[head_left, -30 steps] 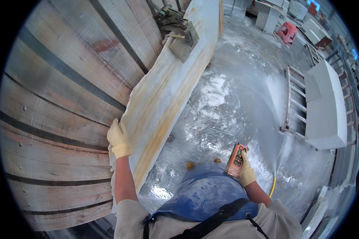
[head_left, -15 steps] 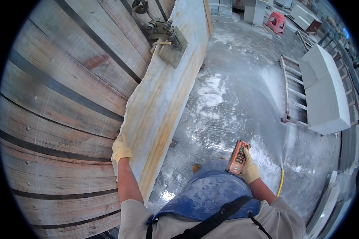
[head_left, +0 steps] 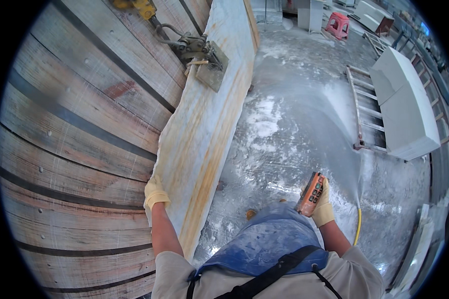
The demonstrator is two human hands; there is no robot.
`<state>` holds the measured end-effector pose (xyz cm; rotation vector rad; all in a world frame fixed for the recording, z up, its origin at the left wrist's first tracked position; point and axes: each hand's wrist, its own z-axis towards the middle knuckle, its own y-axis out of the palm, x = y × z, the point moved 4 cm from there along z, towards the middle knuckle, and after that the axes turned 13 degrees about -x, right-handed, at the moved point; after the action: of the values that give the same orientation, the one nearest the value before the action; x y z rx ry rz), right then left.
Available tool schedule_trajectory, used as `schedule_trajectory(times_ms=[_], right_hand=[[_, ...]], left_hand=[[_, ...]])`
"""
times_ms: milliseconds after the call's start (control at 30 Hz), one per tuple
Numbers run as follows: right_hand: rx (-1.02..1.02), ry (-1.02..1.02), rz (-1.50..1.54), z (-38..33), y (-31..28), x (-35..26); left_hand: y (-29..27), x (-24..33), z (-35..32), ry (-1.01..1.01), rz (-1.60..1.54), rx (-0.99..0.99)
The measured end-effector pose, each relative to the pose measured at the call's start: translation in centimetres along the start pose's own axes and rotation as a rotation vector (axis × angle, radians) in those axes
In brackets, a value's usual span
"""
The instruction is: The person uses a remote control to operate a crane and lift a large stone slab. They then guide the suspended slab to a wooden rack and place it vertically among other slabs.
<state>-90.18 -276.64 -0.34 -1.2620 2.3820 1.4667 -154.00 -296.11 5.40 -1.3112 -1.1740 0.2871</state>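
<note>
One stone slab (head_left: 204,134), one lifting clamp (head_left: 204,57), one orange remote (head_left: 310,194), two gloved hands (head_left: 154,193), one red stool (head_left: 338,25)

A stone slab (head_left: 204,129) stands on edge, leaning against stacked slabs (head_left: 75,139) on the left. A lifting clamp (head_left: 199,52) grips its top edge. The wet floor (head_left: 294,129) lies to its right, with a stone block (head_left: 401,107) resting on a rack (head_left: 360,112) at far right.

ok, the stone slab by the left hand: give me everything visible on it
The stone slab is long and thin, pale cream with yellow-orange veins along its length, and looks like cut marble. It stands on edge, running from near the person up the picture, beside a stack of weathered wooden planks. A metal lifting clamp grips its top edge. The gloved left hand rests on its near end. Its lower edge is rough, above the wet floor.
</note>
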Motion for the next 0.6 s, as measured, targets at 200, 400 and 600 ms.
schedule_trajectory(times_ms=[200,400,600], right_hand=[[0.003,0.007,-0.029,-1.9,0.9,0.6],[-0.038,0.101,-0.044,-3.0,2.2,1.0],[0.049,0.122,0.002,-1.9,0.1,1.5]], left_hand=[[-0.2,0.8,-0.4,-0.034,0.025,-0.028],[-0.2,0.6,-0.2,-0.015,0.043,0.006],[0.0,0.9,0.9,0.007,0.117,0.008]])
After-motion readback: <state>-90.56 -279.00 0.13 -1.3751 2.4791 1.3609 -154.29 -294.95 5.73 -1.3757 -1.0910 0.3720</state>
